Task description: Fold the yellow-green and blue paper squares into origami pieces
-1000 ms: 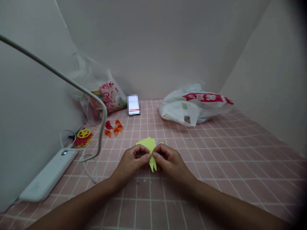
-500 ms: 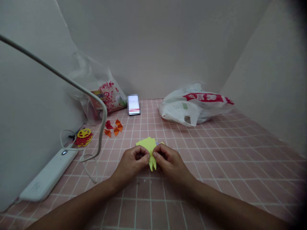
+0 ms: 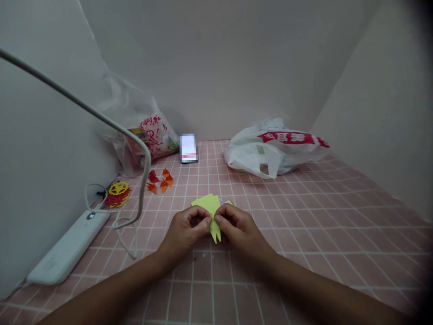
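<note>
A piece of folded yellow paper (image 3: 215, 230) is pinched between my two hands, with two pointed flaps hanging toward me. My left hand (image 3: 189, 227) grips its left edge between thumb and forefinger. From the other side, my right hand (image 3: 241, 228) pinches the right edge the same way. Just behind the fingers, a flat yellow paper sheet (image 3: 207, 202) shows on the table. A bit of purple and other-coloured paper (image 3: 226, 202) peeks out beside it, mostly covered by my right hand.
Small orange folded paper pieces (image 3: 164, 184) and a red one (image 3: 153, 176) lie ahead to the left. Yellow and red cut-outs (image 3: 118, 189), a white power bank (image 3: 69, 246) and a looping cable (image 3: 147, 171) are at left. Behind are a phone (image 3: 188, 148) and plastic bags (image 3: 270, 149).
The lower flaps of the folded yellow paper have shifted slightly right and sit closer together. Both hands stay nearly in place, still pinching it.
</note>
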Demonstrator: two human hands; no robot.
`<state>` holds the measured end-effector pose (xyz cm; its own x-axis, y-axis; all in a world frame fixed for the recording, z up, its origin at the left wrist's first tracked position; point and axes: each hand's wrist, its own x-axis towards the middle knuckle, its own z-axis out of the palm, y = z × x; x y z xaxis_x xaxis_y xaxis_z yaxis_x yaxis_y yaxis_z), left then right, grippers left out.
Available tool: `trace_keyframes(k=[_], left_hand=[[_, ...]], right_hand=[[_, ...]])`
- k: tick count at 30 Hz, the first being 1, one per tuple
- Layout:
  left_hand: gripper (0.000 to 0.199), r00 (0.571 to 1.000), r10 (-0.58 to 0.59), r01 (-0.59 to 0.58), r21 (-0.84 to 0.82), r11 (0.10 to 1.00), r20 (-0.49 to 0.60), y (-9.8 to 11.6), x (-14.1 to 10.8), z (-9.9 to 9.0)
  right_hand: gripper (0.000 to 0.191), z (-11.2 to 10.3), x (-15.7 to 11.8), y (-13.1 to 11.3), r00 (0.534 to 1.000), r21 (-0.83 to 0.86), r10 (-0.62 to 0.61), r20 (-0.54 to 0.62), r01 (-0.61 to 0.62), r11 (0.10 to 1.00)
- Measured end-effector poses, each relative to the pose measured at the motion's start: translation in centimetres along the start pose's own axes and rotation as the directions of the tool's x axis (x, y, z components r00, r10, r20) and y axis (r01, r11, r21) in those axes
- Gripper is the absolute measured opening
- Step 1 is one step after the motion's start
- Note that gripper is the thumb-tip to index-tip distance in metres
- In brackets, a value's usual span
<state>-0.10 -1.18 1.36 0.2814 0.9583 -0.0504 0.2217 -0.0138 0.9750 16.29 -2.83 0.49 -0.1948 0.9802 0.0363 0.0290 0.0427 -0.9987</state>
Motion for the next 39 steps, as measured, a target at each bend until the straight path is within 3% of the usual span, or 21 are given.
trace_keyframes(k=[7,15,23,30,39], left_hand=[[0.02,0.999,-0.037,0.037,-0.097,0.995,0.005,0.29,0.09,-0.02],[0.021,0.998,-0.029,0.035,-0.131,0.991,0.049,0.63,0.12,-0.16],[0.022,0.998,-0.026,0.033,-0.125,0.992,0.057,0.37,0.17,-0.12],[0.02,0.999,-0.022,0.028,-0.138,0.99,0.043,0.3,0.27,-0.15],[0.019,0.999,0.01,-0.005,-0.106,0.994,0.044,0.03,0.15,-0.21]], right_hand=[[0.022,-0.03,0.12,-0.17,0.994,0.196,0.099,0.048,-0.107,0.975],[0.022,-0.24,0.55,0.22,0.995,0.19,0.08,0.067,-0.091,0.978],[0.017,-0.39,0.59,0.54,0.999,0.074,0.025,0.037,-0.027,0.997],[0.025,-0.33,0.28,0.43,0.991,0.162,0.084,0.102,-0.1,0.982],[0.021,-0.39,0.52,0.44,0.995,0.1,0.05,0.081,-0.058,0.993]])
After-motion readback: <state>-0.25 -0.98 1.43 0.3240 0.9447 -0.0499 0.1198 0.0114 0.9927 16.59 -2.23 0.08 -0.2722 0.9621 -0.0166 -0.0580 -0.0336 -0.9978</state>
